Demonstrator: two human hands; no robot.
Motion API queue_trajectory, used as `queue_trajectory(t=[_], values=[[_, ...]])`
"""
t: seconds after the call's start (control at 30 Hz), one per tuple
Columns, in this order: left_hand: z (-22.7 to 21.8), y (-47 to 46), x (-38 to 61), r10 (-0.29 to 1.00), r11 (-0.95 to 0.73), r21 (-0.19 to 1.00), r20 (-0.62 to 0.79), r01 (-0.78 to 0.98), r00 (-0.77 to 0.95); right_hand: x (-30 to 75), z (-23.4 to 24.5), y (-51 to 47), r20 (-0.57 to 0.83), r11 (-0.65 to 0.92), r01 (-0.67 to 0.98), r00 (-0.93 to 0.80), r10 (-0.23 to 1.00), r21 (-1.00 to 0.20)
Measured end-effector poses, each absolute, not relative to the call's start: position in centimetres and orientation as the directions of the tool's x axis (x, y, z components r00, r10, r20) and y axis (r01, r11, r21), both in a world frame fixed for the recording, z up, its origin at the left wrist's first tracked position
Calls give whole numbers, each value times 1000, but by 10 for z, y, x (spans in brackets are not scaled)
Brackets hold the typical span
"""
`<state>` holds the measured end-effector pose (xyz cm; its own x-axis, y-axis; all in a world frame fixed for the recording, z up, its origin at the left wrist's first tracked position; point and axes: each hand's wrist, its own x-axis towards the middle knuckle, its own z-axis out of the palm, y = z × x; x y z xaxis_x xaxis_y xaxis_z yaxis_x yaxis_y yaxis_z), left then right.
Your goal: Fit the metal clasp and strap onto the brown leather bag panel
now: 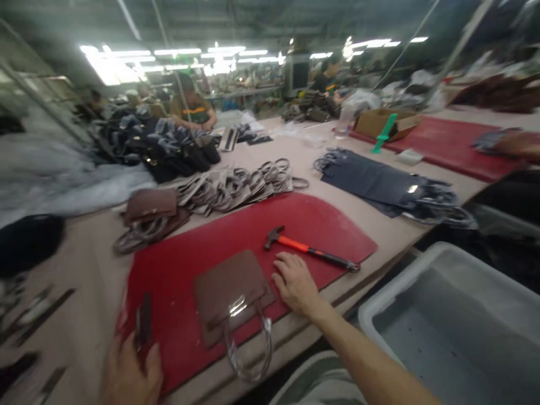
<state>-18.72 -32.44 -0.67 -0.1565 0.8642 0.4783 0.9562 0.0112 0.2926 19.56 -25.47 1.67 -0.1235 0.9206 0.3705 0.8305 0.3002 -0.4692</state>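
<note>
A brown leather handbag piece [230,278] lies on the red mat [177,275], its plastic-wrapped handle [270,343] hanging toward the table's front edge. My right hand [295,284] rests just right of it, fingers spread and holding nothing. Beyond those fingers lies a claw hammer [295,243] with an orange and black handle. At the lower left, my left hand [133,368] is blurred, with thumb and fingers apart. A small dark object [144,319] sits right at its fingertips; whether they touch it I cannot tell.
Brown bag pieces [152,205] and a row of handled pieces [240,188] lie behind the mat. Dark blue pieces [371,177] are stacked to the right. A grey plastic bin [447,253] stands at the front right. Co-workers [194,109] sit farther back.
</note>
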Motion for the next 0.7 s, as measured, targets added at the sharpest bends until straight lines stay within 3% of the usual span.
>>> queue_trajectory(t=[0.07,0.17,0.37,0.7], values=[[-14,-352,-190,876,86,219,447,972,-179,196,9,-248,366,318,798,-133,921,-513],[-24,-376,-175,868,63,191,475,980,-148,200,0,-245,378,330,760,-121,918,-560],[-13,-395,-141,858,-49,284,502,958,-105,206,0,-243,431,366,695,-89,898,-618],[9,-322,-79,857,-337,370,502,866,118,211,7,-240,428,399,640,-119,896,-657]])
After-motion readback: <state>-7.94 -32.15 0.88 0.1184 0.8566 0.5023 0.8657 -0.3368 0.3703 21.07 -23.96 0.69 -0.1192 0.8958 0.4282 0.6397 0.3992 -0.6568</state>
